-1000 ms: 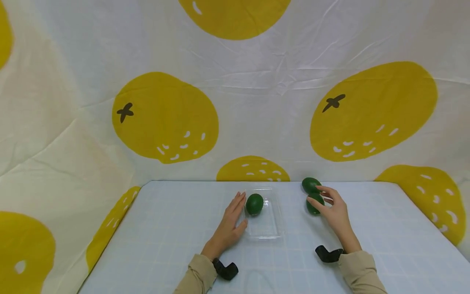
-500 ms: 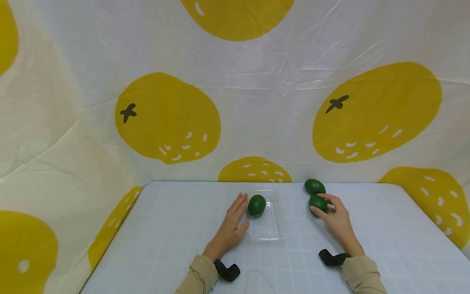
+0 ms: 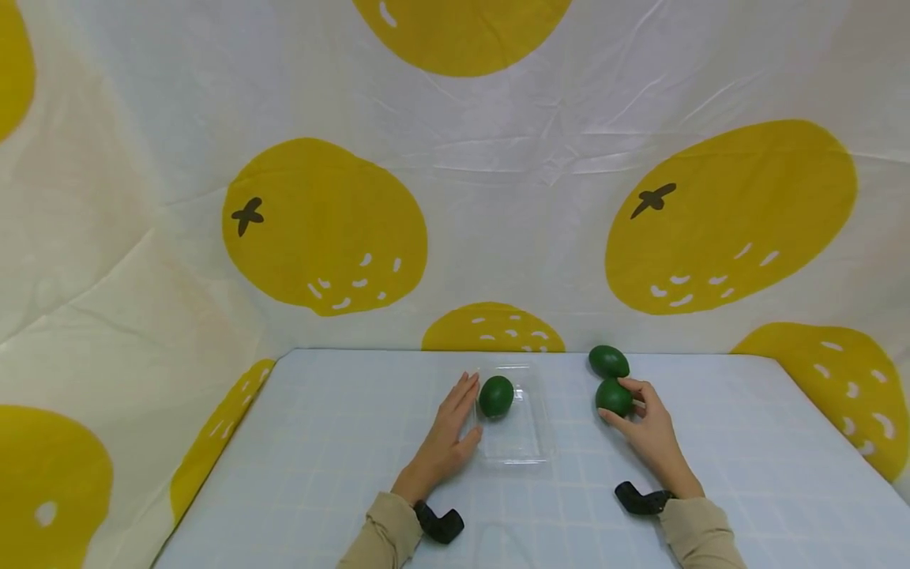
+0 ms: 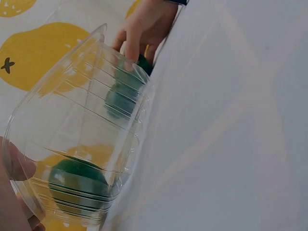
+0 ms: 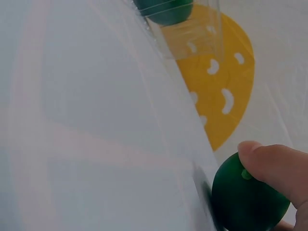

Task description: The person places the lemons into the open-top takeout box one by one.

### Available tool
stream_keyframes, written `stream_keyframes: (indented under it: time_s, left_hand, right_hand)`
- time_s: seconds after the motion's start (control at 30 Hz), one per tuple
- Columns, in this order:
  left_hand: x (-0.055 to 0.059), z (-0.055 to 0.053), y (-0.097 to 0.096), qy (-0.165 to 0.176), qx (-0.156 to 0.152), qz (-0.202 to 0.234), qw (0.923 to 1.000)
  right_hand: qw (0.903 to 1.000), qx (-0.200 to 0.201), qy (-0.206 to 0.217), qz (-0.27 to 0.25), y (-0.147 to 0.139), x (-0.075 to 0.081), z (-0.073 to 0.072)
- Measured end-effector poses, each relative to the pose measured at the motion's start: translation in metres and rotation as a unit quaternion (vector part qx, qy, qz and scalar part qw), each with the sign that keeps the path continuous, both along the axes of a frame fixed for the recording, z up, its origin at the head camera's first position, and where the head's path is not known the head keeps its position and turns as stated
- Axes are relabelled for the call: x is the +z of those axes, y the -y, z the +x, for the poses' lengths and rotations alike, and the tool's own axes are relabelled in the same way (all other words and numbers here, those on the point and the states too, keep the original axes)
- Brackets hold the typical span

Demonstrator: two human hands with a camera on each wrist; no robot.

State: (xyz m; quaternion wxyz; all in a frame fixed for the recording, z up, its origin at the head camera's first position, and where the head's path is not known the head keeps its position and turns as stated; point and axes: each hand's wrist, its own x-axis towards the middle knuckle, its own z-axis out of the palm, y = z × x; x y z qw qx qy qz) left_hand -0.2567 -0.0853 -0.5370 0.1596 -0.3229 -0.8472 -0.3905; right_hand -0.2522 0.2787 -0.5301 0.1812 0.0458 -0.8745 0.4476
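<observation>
A clear plastic container [image 3: 522,431] sits mid-table with a dark green, avocado-like fruit [image 3: 496,397] in its far left part. Along the container's left side lies my left hand [image 3: 446,435], its fingers straight and touching the rim. To the right, my right hand [image 3: 650,431] pinches a second smooth green fruit [image 3: 613,398] between thumb and fingers. That fruit has a small light green stem nub, seen in the right wrist view beside the thumb [image 5: 274,166]. A third green fruit [image 3: 608,361] lies just behind it, close to the table's far edge.
A pale blue checked cloth covers the table [image 3: 320,458]. Behind it hangs a white curtain [image 3: 498,197] printed with large yellow fruits. Black wrist cameras, one of them the left camera [image 3: 441,525], sit close above the table.
My right fingers have drawn back from the far fruit and closed round the nearer one. My left hand stays against the container. The head view has shifted slightly.
</observation>
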Motion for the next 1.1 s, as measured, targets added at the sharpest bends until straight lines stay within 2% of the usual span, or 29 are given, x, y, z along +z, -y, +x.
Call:
stream_keyframes:
  time_s: [0.27, 0.37, 0.57, 0.83, 1.1]
  left_hand:
    - [0.0012, 0.0008, -0.0002, -0.007, -0.004, 0.008, 0.9999]
    - [0.0011, 0.0008, 0.0, -0.012, -0.008, 0.014, 0.9998]
    - [0.0012, 0.0012, -0.0001, 0.001, -0.01, 0.014, 0.9999]
    - [0.0031, 0.0023, -0.0007, 0.012, -0.01, 0.015, 0.9998]
    - [0.0034, 0.0027, -0.0011, 0.005, -0.014, 0.02, 0.9997]
  right_hand:
    - [0.9996, 0.017, 0.0, 0.021, 0.0007, -0.0007, -0.0014]
    - [0.9997, 0.013, 0.003, 0.018, 0.0005, -0.002, -0.0023]
    - [0.9999, 0.005, -0.001, 0.014, 0.0005, -0.0033, -0.0017]
    - [0.9998, -0.011, 0.013, 0.014, 0.0025, -0.0014, -0.0006]
    - [0.9994, -0.002, -0.024, 0.026, 0.0004, -0.0075, -0.0035]
